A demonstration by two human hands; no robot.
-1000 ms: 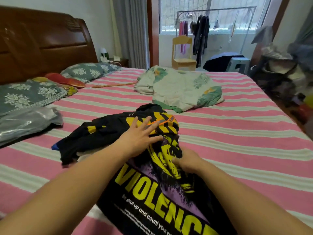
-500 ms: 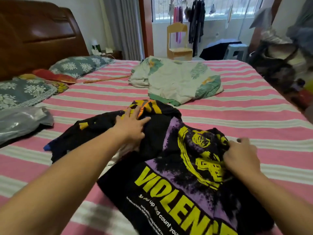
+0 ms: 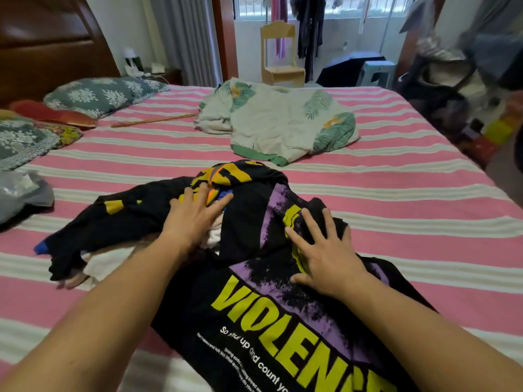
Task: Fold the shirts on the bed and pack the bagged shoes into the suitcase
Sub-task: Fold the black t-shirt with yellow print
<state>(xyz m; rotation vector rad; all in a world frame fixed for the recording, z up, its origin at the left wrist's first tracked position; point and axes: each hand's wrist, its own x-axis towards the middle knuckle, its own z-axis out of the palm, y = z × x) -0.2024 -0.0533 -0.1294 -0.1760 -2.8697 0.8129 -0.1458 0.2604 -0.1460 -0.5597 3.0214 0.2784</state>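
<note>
black shirt (image 3: 254, 301) | left hand (image 3: 195, 219) flat, grip open | right hand (image 3: 325, 258) splayed, grip open

Black printed shirt (image 3: 254, 321): bottom edge cropped its yellow lettering
Grey plastic bag (image 3: 19, 193): left edge cut it, contents unclear

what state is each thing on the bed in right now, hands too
black graphic shirt: unfolded, rumpled, print up.
second black shirt: crumpled in a heap with pale clothes.
left hand: flat, fingers spread on the heap.
right hand: flat, fingers spread on the graphic shirt.
leaf-print quilt: bunched, loose.
grey plastic bag: lying flat; contents hidden.
</note>
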